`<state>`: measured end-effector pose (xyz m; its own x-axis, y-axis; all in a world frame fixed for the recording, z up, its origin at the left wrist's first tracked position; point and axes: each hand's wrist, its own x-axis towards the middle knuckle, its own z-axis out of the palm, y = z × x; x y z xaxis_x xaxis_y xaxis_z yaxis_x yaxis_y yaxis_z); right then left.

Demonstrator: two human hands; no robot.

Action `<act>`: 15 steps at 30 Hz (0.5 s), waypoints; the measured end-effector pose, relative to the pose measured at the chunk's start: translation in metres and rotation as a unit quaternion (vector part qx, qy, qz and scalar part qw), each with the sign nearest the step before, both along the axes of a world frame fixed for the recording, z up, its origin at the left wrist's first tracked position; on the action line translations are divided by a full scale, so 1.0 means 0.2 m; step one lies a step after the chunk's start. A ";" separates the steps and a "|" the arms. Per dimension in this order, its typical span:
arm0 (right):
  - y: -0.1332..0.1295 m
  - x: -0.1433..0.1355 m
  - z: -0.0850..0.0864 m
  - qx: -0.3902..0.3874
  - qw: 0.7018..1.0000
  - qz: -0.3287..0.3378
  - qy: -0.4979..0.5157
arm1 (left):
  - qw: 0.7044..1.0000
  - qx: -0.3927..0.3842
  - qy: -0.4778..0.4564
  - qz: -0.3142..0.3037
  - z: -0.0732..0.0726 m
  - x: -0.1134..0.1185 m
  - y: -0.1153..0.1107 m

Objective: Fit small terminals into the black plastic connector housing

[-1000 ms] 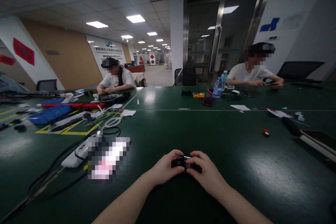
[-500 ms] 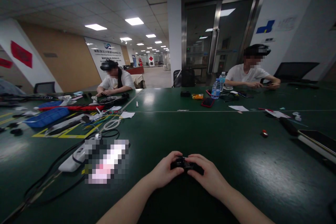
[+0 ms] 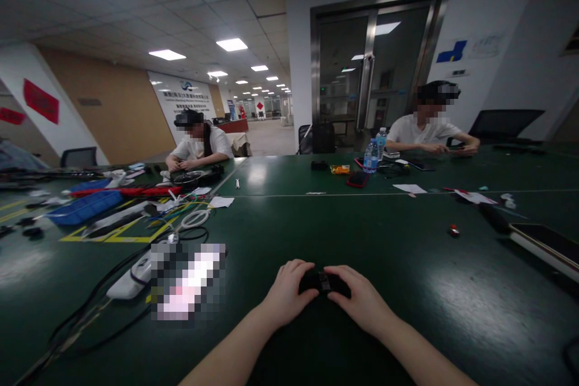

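Observation:
Low in the middle of the head view, a small black object [image 3: 324, 281] with a shiny middle part is held between my two hands just over the green table [image 3: 253, 241]. It is too dark to tell its kind. My left hand [image 3: 289, 294] grips its left end, thumb below and fingers above. On the right end, the thumb and fingers of my right hand [image 3: 357, 294] are closed in the same way. Both palms face inward, and they hide the object's ends.
To the left lie a white power strip [image 3: 131, 280], a blurred-out bright phone-like screen [image 3: 192, 283], cables and a blue tray [image 3: 85, 208]. A small red item [image 3: 453, 230] lies at right. Bottles [image 3: 371, 157] stand farther back. Two people sit across the table.
My hands still hold the black object, now with its shiny middle part turned up more. The view has tilted slightly, so the background sits a little lower.

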<state>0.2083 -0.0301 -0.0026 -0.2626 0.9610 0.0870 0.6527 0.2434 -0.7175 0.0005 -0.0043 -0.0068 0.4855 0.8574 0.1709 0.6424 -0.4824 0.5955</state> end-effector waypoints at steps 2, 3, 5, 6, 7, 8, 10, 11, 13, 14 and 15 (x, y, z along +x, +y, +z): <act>0.00 0.00 0.00 -0.007 1.000 -0.005 -0.003 | 1.000 -0.002 0.005 0.002 0.00 0.00 0.00; 0.00 0.00 0.01 -0.010 1.000 -0.006 -0.003 | 1.000 -0.005 0.008 0.000 0.00 0.00 0.01; 0.00 0.00 0.01 -0.019 1.000 -0.010 -0.004 | 1.000 -0.012 0.011 -0.003 0.00 0.00 0.01; 0.00 0.00 0.02 -0.024 1.000 -0.011 -0.002 | 1.000 -0.016 0.009 -0.005 0.00 0.00 0.02; 0.00 0.00 0.02 -0.027 1.000 -0.011 0.002 | 1.000 -0.020 0.006 -0.008 0.00 0.00 0.02; 0.00 0.00 0.03 -0.030 0.999 -0.008 0.005 | 1.000 -0.022 0.002 -0.011 0.01 0.00 0.03; 0.01 0.01 0.04 -0.038 0.999 0.002 0.011 | 0.999 -0.024 -0.001 -0.026 0.02 0.00 0.04; 0.02 0.01 0.05 -0.046 0.999 0.007 0.010 | 0.999 -0.021 0.004 -0.030 0.03 0.00 0.04; 0.03 0.02 0.07 -0.056 0.998 0.016 0.008 | 0.999 -0.023 0.019 -0.038 0.06 0.00 0.05; 0.04 0.03 0.08 -0.062 0.998 0.020 0.006 | 0.998 -0.027 0.029 -0.042 0.07 0.00 0.06; 0.05 0.04 0.09 -0.067 0.997 0.023 0.004 | 0.998 -0.033 0.040 -0.047 0.09 0.00 0.07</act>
<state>0.2155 -0.0205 0.0155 -0.3068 0.9510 -0.0385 0.6372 0.1751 -0.7505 0.0008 0.0088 0.0106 0.5741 0.8156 0.0728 0.6428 -0.5040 0.5769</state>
